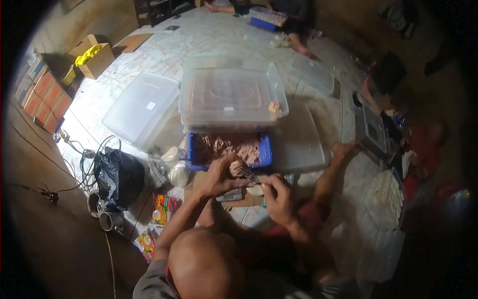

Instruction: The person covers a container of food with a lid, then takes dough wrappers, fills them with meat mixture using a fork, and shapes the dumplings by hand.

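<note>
Just in front of me, my left hand (218, 180) is curled round a pale pink lump of minced paste (236, 169). My right hand (279, 198) pinches a thin metal utensil (252, 176) that looks like a fork, its far end against the lump. Both hands are over the near edge of a blue tub (269, 152). Coarse pinkish mince (226, 147) fills much of this tub. Behind it stands a clear plastic box (199, 107) with a small pink lump (274, 106) at its right side.
Clear lids (137, 107) lie on the tiled floor (209, 30). Left are a black plastic bag (118, 177), cables, a metal mug (110, 221) and noodle packets (163, 209). On the right, a tray holds pale pieces (386, 199). Other people sit around, one near a blue container (264, 24).
</note>
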A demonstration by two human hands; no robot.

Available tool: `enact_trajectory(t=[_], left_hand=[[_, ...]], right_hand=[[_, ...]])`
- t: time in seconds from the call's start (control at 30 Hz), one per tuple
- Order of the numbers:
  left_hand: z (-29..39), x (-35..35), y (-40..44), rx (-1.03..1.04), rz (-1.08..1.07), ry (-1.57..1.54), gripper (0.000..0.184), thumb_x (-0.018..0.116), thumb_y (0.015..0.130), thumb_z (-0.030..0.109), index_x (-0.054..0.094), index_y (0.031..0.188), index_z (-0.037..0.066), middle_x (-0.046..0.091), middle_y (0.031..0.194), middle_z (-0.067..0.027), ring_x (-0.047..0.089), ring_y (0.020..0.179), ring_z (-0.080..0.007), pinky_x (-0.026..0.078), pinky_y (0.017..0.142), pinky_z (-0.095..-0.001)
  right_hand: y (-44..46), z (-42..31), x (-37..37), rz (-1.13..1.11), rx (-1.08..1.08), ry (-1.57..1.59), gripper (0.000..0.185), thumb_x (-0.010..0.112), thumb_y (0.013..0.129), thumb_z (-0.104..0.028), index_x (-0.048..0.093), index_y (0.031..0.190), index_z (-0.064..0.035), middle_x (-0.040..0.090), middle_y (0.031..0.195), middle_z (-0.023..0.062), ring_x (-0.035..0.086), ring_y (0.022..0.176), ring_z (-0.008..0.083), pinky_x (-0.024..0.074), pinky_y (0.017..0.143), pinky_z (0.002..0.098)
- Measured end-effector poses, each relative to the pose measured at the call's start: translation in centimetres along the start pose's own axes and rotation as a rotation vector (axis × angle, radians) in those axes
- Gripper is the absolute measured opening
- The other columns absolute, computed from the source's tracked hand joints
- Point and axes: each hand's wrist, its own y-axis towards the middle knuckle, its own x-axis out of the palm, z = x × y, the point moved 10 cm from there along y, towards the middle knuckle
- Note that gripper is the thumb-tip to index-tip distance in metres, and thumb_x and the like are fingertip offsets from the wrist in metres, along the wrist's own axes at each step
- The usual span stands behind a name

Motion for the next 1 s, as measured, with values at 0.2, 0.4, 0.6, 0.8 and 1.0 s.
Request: enact_trajectory(t=[0.2, 0.4, 0.6, 0.8, 1.0], left_hand=[[-2.2, 0.1, -0.6, -0.062, -0.078, 0.325, 0.039, 0.082, 0.073, 0.019, 0.066, 0.104, 0.001, 0.062, 0.072, -0.0199, 0.057, 0.057, -0.0282, 0.049, 0.062, -0.0389], [1.1, -0.9, 0.3, -0.009, -0.093, 0.264, 0.042, 0.083, 0.074, 0.022, 0.066, 0.105, 0.001, 0.064, 0.079, -0.0206, 0.061, 0.071, -0.0336, 0.05, 0.069, -0.0401], [-1.7, -0.4, -0.2, 0.132, -0.074, 0.308, 0.042, 0.085, 0.071, 0.023, 0.066, 0.102, 0.002, 0.066, 0.082, -0.0234, 0.065, 0.077, -0.0401, 0.051, 0.071, -0.0417], [-2.4, -0.6, -0.2, -0.053, -0.041, 0.476, 0.046, 0.085, 0.073, 0.029, 0.067, 0.106, 0.002, 0.069, 0.086, -0.021, 0.068, 0.078, -0.0387, 0.052, 0.069, -0.0437], [-1.8, -0.2, -0.1, -0.125, -0.147, 0.243, 0.05, 0.088, 0.074, 0.014, 0.061, 0.113, -0.003, 0.063, 0.097, -0.0086, 0.056, 0.097, -0.0111, 0.049, 0.086, -0.0318]], right_hand=[[0.6, -1.1, 1.4, -0.087, -0.008, -0.123, 0.01, 0.057, 0.091, 0.001, 0.064, 0.098, 0.0031, 0.064, 0.09, 0.0186, 0.065, 0.084, 0.033, 0.0511, 0.075, 0.0392], [0.6, -1.2, 1.2, -0.023, 0.027, -0.067, 0.009, 0.06, 0.092, -0.002, 0.064, 0.097, 0.0027, 0.066, 0.092, 0.0177, 0.066, 0.086, 0.0332, 0.0509, 0.076, 0.0368], [0.8, -1.1, 2.1, -0.059, 0.043, -0.126, 0.009, 0.057, 0.092, -0.003, 0.063, 0.097, 0.0016, 0.065, 0.091, 0.0185, 0.065, 0.087, 0.0359, 0.0506, 0.075, 0.0404], [1.1, -1.0, 2.4, -0.065, 0.058, -0.115, 0.009, 0.057, 0.092, -0.002, 0.063, 0.096, 0.0018, 0.065, 0.091, 0.0197, 0.064, 0.087, 0.0385, 0.0504, 0.076, 0.0413], [0.3, 0.3, 2.9, -0.059, 0.087, -0.018, 0.01, 0.058, 0.093, -0.002, 0.063, 0.1, 0.0027, 0.064, 0.09, 0.0163, 0.066, 0.083, 0.0279, 0.0505, 0.073, 0.0352]])
